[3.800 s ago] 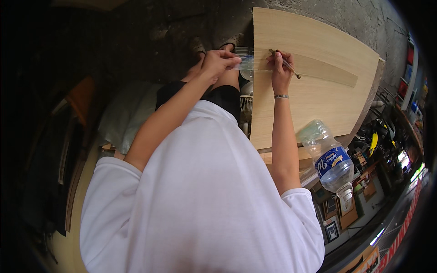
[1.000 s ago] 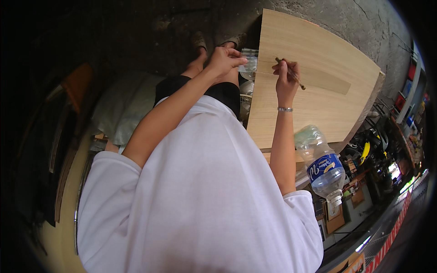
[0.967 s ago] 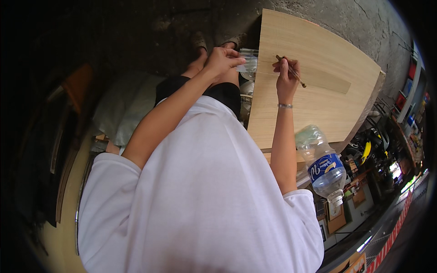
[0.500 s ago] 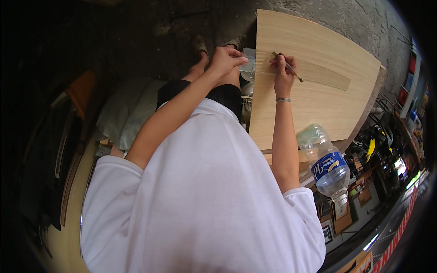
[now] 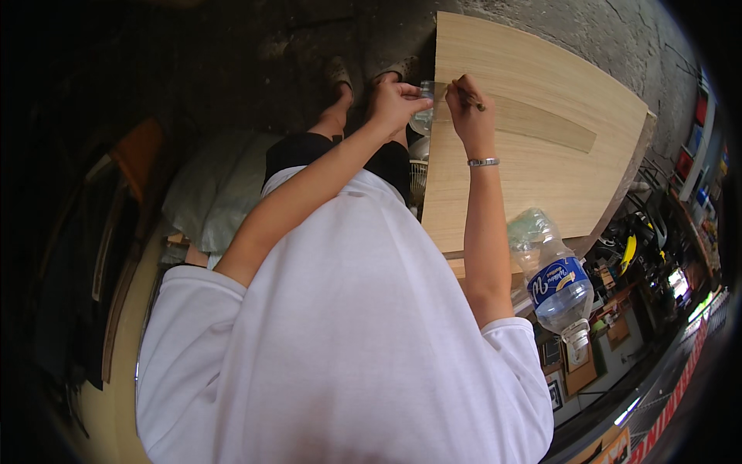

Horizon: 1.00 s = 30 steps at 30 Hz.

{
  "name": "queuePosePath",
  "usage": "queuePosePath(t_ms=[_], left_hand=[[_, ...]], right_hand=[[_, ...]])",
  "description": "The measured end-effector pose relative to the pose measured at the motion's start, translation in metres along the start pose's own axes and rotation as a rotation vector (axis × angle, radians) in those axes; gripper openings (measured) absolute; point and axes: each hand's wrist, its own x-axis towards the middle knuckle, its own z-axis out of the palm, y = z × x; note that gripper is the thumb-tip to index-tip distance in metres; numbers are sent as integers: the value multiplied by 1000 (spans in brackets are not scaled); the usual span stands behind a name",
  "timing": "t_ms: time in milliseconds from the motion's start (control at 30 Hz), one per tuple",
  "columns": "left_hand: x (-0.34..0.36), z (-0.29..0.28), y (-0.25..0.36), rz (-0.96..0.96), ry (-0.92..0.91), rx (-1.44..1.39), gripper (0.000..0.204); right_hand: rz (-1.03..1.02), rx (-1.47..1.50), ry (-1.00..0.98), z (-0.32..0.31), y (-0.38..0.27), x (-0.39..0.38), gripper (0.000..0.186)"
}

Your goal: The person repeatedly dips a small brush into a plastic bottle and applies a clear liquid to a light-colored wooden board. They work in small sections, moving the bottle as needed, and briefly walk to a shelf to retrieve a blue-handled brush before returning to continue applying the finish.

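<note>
A long, narrow strip of clear glass (image 5: 549,124) lies on the pale plywood board (image 5: 533,182), its near-left end reaching past the board's left edge. My left hand (image 5: 393,107) pinches that overhanging end between thumb and fingers. Close beside it, over the board's edge, my right hand (image 5: 470,112) is closed around a slim pen-like glass cutter (image 5: 480,106) with a rounded brass-coloured end. Its working tip is hidden behind my fingers, so I cannot tell whether it touches the glass.
A large clear plastic bottle (image 5: 553,271) with a blue label lies by my right forearm. Below the board's left edge are a clear container (image 5: 422,121) and a fan-like wire grille (image 5: 418,178). Grey plastic sheeting (image 5: 220,182) is at the left.
My left hand has shifted slightly right, onto the glass end. My right hand has moved left towards the board's edge and turned, so the cutter's rounded end now points up towards me.
</note>
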Motion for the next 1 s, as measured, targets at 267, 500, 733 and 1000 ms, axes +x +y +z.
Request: queuePosePath(t_ms=[267, 500, 733, 1000], left_hand=[[5, -8, 2, -48, -106, 1, 24], [-2, -23, 8, -27, -120, -28, 24], [-3, -58, 14, -125, -149, -1, 26], [-2, -45, 14, -112, -138, -30, 25]], right_hand=[[72, -36, -114, 5, 1, -36, 12], [270, 389, 194, -9, 11, -67, 8], [261, 645, 252, 7, 44, -26, 12], [265, 687, 238, 6, 44, -25, 13]])
